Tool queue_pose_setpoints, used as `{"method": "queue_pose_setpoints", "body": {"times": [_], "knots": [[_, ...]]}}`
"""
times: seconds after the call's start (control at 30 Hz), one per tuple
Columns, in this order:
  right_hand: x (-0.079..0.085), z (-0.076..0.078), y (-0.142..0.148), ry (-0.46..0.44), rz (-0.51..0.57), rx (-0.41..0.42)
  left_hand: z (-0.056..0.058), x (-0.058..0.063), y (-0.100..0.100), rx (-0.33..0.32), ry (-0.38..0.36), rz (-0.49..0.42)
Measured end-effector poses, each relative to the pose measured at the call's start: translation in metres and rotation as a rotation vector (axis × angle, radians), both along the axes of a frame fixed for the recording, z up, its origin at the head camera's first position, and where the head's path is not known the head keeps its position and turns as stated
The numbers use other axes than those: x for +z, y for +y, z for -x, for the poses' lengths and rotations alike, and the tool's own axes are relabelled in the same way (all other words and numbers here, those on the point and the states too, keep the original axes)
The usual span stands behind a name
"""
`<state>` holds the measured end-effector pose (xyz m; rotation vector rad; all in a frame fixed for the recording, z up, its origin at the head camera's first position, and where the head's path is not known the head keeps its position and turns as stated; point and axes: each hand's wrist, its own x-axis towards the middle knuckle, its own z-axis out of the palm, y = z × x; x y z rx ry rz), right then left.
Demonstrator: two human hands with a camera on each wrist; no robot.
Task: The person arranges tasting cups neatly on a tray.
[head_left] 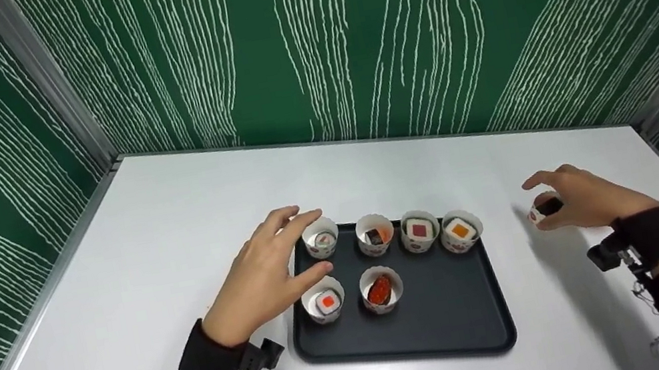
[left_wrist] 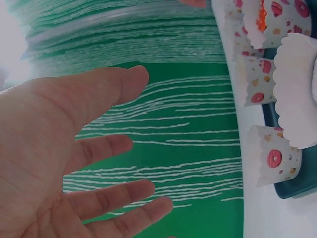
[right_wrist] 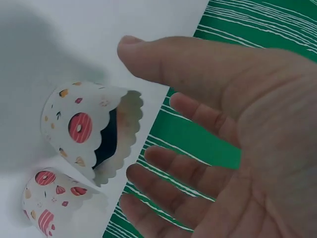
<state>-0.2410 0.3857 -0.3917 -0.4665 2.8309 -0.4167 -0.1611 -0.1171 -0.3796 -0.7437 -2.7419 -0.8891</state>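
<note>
My left hand (head_left: pixel 263 271) hovers over the tray's left side, thumb and fingers spread, holding nothing. Near its fingers is a paper cup (head_left: pixel 321 238) with a small sushi roll; near the thumb stands another cup (head_left: pixel 323 300) with an orange-centred roll. To the right of the tray, my right hand (head_left: pixel 589 197) is beside a paper cup (right_wrist: pixel 81 126) printed with donuts. Something dark, partly hidden by the rim, lies inside that cup. In the right wrist view, the thumb and fingers are apart from the cup. A second printed cup (right_wrist: pixel 54 203) stands close to it.
A dark tray (head_left: pixel 435 322) lies on the white table (head_left: pixel 182 197). On it are more cups: one with red roe sushi (head_left: pixel 380 290), plus a back-row cup (head_left: pixel 375 234), a red-centred one (head_left: pixel 419 230) and an orange-centred one (head_left: pixel 461 231). Green white-streaked walls (head_left: pixel 259 55) enclose the table.
</note>
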Motion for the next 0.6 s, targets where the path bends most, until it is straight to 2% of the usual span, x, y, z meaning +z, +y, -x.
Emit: {"method": "queue_pose_setpoints", "body": {"times": [0.17,0.37,0.6], "knots": [[-0.006,0.006,0.006,0.014,-0.043,0.007,0.001,-0.001,0.001,-0.028,-0.008,-0.003],[-0.01,0.011,0.009,0.02,-0.093,0.002,0.001,0.0,0.002,-0.019,-0.031,0.007],[-0.014,0.017,0.011,-0.049,-0.077,0.007,0.002,0.0,0.001,-0.019,-0.044,0.0]]}}
